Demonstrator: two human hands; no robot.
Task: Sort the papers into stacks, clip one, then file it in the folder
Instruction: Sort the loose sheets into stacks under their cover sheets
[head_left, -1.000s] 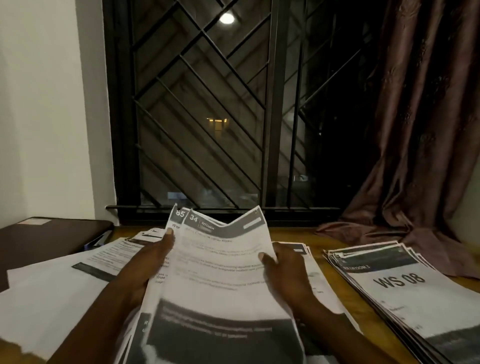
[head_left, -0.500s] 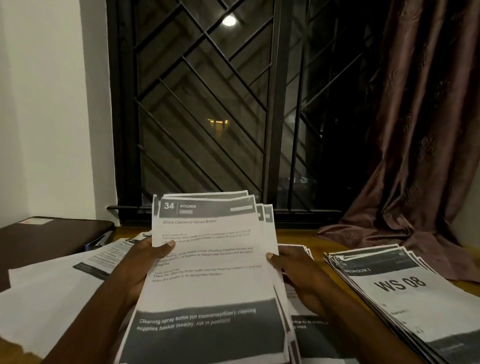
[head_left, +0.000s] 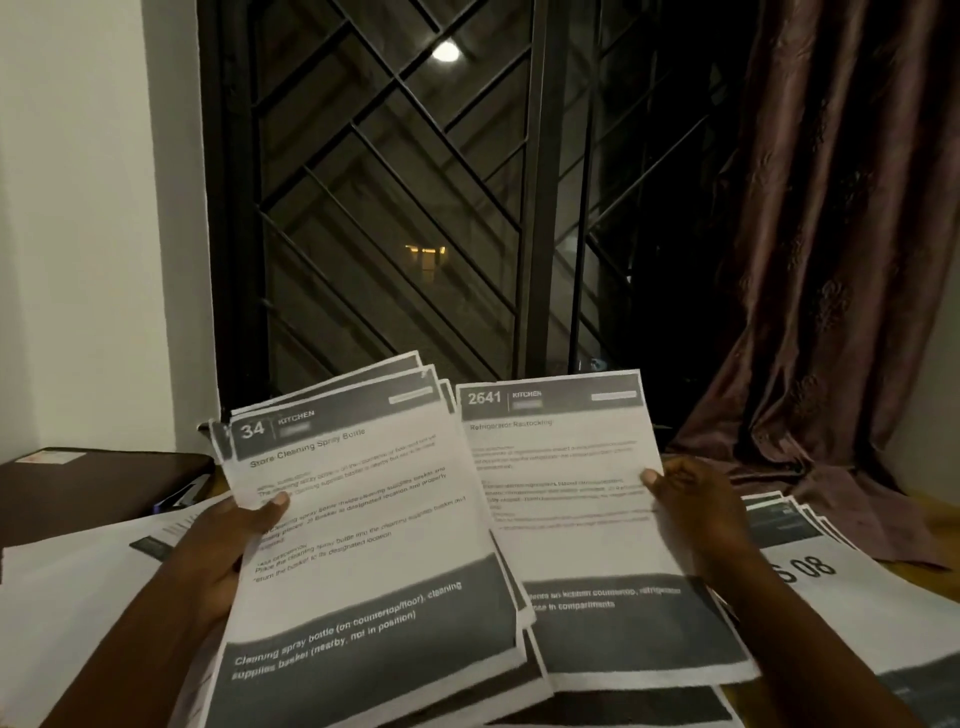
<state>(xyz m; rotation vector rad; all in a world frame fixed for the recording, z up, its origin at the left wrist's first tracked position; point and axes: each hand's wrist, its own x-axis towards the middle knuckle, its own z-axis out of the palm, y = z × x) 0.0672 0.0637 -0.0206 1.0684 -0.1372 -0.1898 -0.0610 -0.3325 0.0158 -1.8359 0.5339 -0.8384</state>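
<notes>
My left hand (head_left: 228, 540) grips a fanned bundle of printed sheets (head_left: 363, 519); the top one reads "34 KITCHEN". My right hand (head_left: 696, 514) pinches the right edge of a single sheet headed "2641 KITCHEN" (head_left: 566, 499), held just right of the bundle and overlapping its edge. Both are lifted above the wooden table. A stack marked "WS 08" (head_left: 841, 587) lies at the right. More white papers (head_left: 78, 597) lie spread at the left. A dark folder (head_left: 88, 483) sits closed at the far left. No clip is visible.
A barred window (head_left: 415, 208) fills the wall ahead, with a white wall at the left. A brown curtain (head_left: 831, 260) hangs at the right and drapes onto the table's back corner. Another sheet (head_left: 623, 709) lies under the held papers.
My right hand has drawn the "2641" sheet out of the bundle to the right. The bundle in my left hand has tilted left. The view has moved closer.
</notes>
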